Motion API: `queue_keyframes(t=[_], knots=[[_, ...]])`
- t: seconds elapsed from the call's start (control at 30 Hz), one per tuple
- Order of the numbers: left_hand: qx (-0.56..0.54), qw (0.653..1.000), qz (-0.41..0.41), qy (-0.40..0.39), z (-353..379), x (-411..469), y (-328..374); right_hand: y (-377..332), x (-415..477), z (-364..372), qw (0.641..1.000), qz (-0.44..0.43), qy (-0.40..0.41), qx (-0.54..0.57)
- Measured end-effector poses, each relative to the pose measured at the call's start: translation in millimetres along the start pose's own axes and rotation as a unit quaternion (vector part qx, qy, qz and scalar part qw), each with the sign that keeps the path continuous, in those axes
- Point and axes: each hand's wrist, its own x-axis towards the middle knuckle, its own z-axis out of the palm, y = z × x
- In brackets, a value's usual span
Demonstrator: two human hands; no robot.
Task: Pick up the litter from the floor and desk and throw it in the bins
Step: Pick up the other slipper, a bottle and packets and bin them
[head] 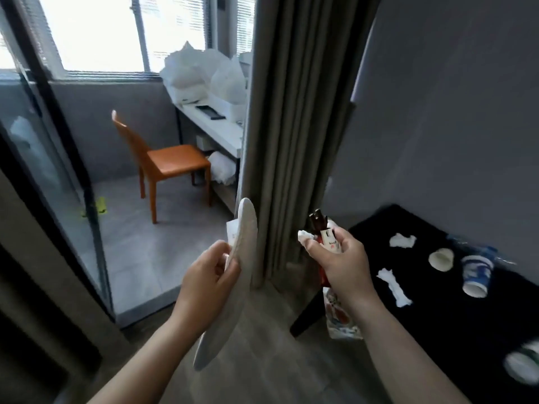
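**Both hands full of litter beside the black desk**

Our left hand (pixel 208 275) grips a white paper plate (pixel 245 243) by its rim, fingers curled round it; the plate stands on edge and tilts toward the curtain. A slip of white paper (pixel 231 232) shows just behind the plate, but we cannot tell whether the fingers pinch it too. Our right hand (pixel 335 258) clenches a bundle: red-and-white wrappers (pixel 328 242) with dark ends poking up, and a crumpled tissue (pixel 304 237) pressed against the thumb. A printed wrapper (pixel 339 314) hangs below that wrist.

To the right lies the black desk (pixel 437 330), with litter on it. Nearest our right hand is a twisted tissue (pixel 393 287); beyond it sits a torn tissue (pixel 402 239). A white paper cup (pixel 441 258) and a blue-and-white paper cup (pixel 477 274) lie on their sides, just beside each other. A blurred green-and-white cup (pixel 523 363) lies at the desk's near end.

The grey curtain (pixel 291 126) hangs between our hands. Past it, on the tiled balcony floor, stands an orange chair (pixel 169 161) at a white counter (pixel 215 128) piled with white bags (pixel 204 74).
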Motion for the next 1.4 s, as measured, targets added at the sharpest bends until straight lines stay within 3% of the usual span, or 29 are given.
queue_keyframes(t=[0.33, 0.5, 0.67, 0.8, 1.07, 1.4], knots=[[-0.141, 0.961, 0.188, -0.143, 73.1, -9.9, 172.0, -95.4, -111.6, -167.9, 0.962, -0.088, 0.252, -0.066], [-0.209, 0.915, 0.284, -0.195, 115.7, -56.0, 295.6, -148.9, -201.9, -260.3, 0.911, -0.143, 0.365, -0.128], [-0.293, 0.859, 0.334, -0.256, 155.9, -153.1, 410.4, -188.3, -325.0, -350.2, 0.842, -0.142, 0.477, -0.207], [-0.353, 0.808, 0.35, -0.316, 181.2, -232.0, 480.1, -213.4, -412.8, -399.1, 0.807, -0.128, 0.531, -0.225], [-0.449, 0.658, 0.417, -0.437, 210.3, -395.8, 613.2, -264.6, -588.3, -460.3, 0.666, -0.095, 0.68, -0.29], [-0.515, 0.502, 0.444, -0.535, 268.0, -551.2, 714.1, -269.2, -707.3, -523.2, 0.537, -0.053, 0.777, -0.324]])
